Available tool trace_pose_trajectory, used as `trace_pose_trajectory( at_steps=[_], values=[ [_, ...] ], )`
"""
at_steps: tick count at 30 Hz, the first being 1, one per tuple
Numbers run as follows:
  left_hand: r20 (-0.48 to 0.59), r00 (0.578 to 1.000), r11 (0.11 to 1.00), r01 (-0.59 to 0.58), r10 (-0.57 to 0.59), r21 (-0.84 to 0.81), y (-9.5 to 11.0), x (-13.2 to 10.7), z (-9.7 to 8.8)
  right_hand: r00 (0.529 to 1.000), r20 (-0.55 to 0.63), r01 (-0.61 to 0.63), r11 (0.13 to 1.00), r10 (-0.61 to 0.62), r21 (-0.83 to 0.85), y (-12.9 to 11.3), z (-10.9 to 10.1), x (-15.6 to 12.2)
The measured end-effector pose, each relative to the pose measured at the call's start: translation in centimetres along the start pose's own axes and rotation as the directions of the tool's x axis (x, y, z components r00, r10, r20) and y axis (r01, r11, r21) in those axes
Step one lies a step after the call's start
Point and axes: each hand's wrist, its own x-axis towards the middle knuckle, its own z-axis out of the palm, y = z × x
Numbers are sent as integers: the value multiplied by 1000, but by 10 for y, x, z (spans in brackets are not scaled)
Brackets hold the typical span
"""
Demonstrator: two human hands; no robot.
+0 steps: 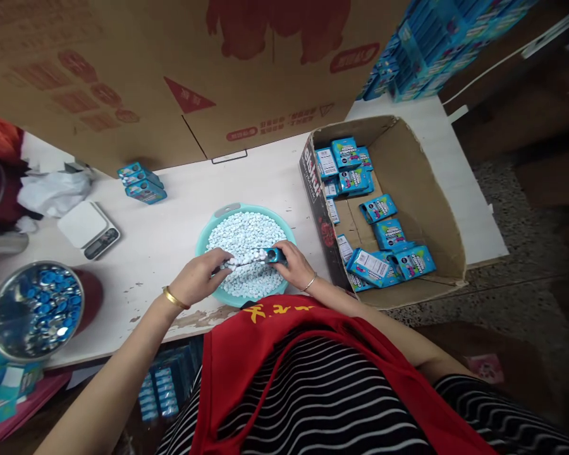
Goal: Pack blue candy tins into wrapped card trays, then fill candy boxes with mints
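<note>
A teal basin full of small pale-blue tablets sits on the white table in front of me. Both hands work over its near side. My right hand is closed on a small blue tin that lies open among the tablets. My left hand is curled, fingertips pinched on tablets at the tin's left end. Each wrist carries a gold bangle.
A cardboard box with several blue packets stands right of the basin. A steel bowl of blue lids and a small scale lie at left. A few blue tins sit under a large carton at the back.
</note>
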Motion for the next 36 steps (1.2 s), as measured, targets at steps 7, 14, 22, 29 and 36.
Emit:
trace_pose_trajectory(
  at_steps=[7,14,22,29,36],
  values=[
    [161,963,898,131,-216,419,55,14,-20,993,34,113,991,-111,-71,-5,9,7],
    [128,972,811,89,-198,578,95,16,-32,993,21,121,991,-119,-66,-3,13,4],
    [12,921,852,354,-389,386,-19,7,11,995,-89,43,998,-47,-51,6,-8,1],
    [52,951,951,300,-304,69,-59,56,117,983,-174,-74,995,62,-63,9,-35,1],
    [-15,978,970,203,-207,-133,-48,79,148,961,-246,-146,988,128,-57,11,-40,-1]
  ],
)
